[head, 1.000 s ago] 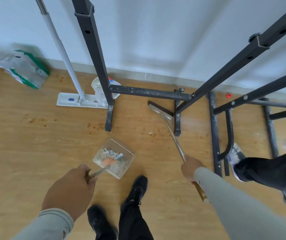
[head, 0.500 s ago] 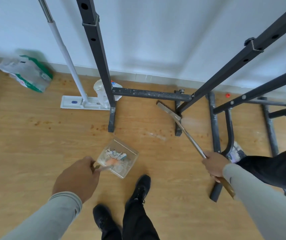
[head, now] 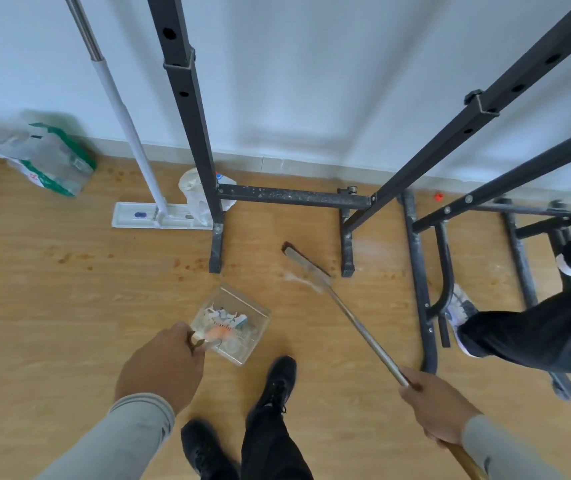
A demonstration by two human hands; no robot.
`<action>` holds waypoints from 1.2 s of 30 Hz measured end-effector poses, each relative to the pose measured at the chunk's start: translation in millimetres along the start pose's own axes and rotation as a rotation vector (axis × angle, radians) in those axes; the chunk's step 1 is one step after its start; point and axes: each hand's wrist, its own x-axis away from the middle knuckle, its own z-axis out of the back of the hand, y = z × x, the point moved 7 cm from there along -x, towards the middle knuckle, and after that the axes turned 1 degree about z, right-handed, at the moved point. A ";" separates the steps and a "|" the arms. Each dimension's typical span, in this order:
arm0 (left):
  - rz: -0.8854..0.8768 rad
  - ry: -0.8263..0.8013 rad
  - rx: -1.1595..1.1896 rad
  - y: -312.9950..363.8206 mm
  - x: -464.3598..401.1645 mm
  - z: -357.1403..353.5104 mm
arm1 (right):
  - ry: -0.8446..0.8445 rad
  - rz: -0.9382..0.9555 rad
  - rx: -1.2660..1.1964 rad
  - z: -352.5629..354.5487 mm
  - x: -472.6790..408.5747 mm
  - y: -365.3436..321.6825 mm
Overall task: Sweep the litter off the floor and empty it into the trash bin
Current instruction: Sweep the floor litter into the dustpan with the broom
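right hand (head: 439, 408): lower right of the frame, my fingers curled round the broom handle (head: 356, 327) near its upper end.
broom axis: the handle runs from my grip up and left toward frame centre, ending in the broom head (head: 306, 263), which lies slantwise on the wood floor (head: 52, 306).
left hand (head: 162, 367): lower centre-left, pinching the thin handle of the clear dustpan (head: 232, 323).
dustpan: just above my left hand, already holding paper scraps (white, blue and orange bits).
litter left: a pale dust streak (head: 297, 280) sits right by the broom head, between it and the dustpan.
key relation: the dustpan lies down and left of the broom head, so I judge the next stroke pulls that way, across the handle's line.
trash bin: not in view.
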 end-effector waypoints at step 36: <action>0.000 -0.002 -0.067 4.2 10.1 -3.0 | -0.088 0.054 -0.327 -74.2 21.6 34.7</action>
